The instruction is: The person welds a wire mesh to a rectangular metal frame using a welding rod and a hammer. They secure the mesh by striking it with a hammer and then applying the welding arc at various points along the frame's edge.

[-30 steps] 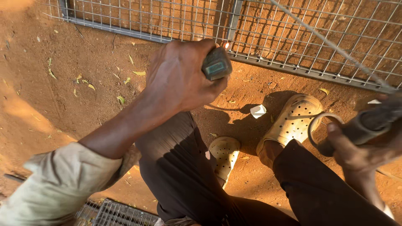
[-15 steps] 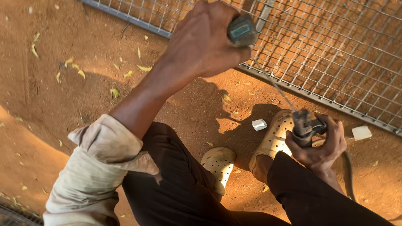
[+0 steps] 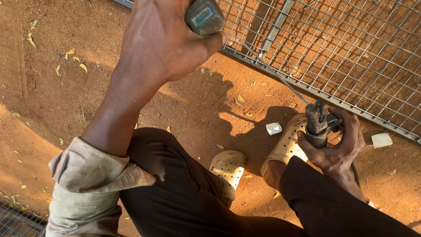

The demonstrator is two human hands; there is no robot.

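Left hand (image 3: 162, 41) fingers wrapped tight round grey tool handle (image 3: 204, 16), far left. Right hand (image 3: 337, 147) fingers curled gripping electrode holder (image 3: 318, 123); rod (image 3: 274, 74) reaches wire mesh panel (image 3: 351, 48).

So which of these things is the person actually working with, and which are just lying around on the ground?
In use:
- left hand gripping a grey handle
- right hand gripping an electrode holder with a thin rod
- wire mesh panel

Lying about:
- two small white pieces
- dry leaves

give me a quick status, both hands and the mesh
Left hand gripping a dark tool handle. Right hand gripping an electrode holder, rod reaching the wire mesh panel. Nothing blocking.
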